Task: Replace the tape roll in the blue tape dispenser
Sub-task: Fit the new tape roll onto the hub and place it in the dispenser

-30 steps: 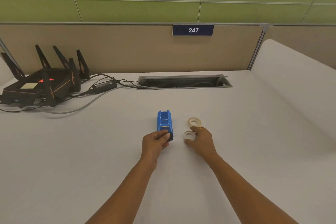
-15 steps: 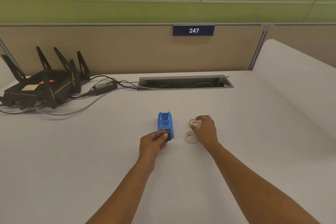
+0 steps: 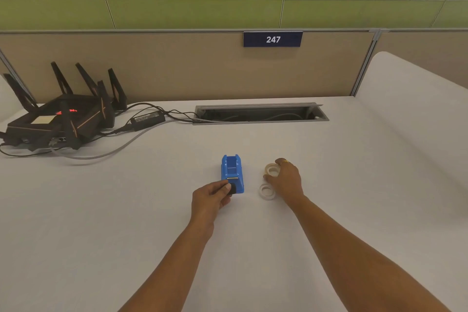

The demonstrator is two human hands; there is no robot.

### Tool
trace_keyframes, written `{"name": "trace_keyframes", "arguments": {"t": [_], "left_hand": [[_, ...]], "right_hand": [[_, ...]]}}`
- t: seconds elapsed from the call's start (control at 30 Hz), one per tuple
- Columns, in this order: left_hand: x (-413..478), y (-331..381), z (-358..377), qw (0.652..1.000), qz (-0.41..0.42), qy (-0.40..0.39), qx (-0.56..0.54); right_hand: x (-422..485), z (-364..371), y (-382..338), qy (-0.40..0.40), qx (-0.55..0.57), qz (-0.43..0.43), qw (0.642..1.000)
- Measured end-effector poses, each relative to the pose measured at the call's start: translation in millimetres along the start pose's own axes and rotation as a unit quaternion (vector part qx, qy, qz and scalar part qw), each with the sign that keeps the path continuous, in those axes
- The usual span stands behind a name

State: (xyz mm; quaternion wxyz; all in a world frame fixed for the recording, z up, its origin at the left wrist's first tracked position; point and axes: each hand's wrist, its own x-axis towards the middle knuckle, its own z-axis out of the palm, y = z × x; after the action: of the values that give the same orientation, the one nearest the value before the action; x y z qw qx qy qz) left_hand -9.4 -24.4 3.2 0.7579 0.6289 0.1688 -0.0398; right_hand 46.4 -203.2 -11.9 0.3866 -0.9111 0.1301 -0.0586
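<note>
Tape roll (image 3: 271, 171) beside dispenser (image 3: 233, 169), apparently outside.

Our right hand (image 3: 285, 180) has left the nearer flat white ring (image 3: 266, 191) and now grips the farther translucent yellowish tape roll (image 3: 271, 170).
</note>
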Motion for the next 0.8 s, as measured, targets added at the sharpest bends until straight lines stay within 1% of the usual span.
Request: {"name": "trace_keyframes", "arguments": {"t": [0.13, 0.23, 0.33, 0.43, 0.63, 0.8], "left_hand": [[-1, 2, 0, 1.000, 0.004, -0.002, -0.006], [-2, 5, 2, 1.000, 0.013, -0.004, -0.009], [-2, 9, 4, 1.000, 0.019, 0.004, -0.015], [-3, 13, 5, 0.999, 0.033, 0.004, -0.019], [-4, 20, 5, 0.998, 0.064, -0.008, -0.017], [-6, 22, 4, 0.997, 0.075, -0.024, 0.003]], "right_hand": [[-12, 1, -6, 0.012, 0.090, -0.017, 0.996], [-26, 2, -14, 0.004, 0.165, -0.037, 0.986], [-41, 0, -25, -0.017, 0.240, -0.043, 0.970], [-52, -2, -33, -0.060, 0.294, -0.053, 0.953], [-63, -4, -46, -0.158, 0.351, -0.061, 0.921], [-67, 1, -49, -0.190, 0.368, -0.056, 0.908]]}}
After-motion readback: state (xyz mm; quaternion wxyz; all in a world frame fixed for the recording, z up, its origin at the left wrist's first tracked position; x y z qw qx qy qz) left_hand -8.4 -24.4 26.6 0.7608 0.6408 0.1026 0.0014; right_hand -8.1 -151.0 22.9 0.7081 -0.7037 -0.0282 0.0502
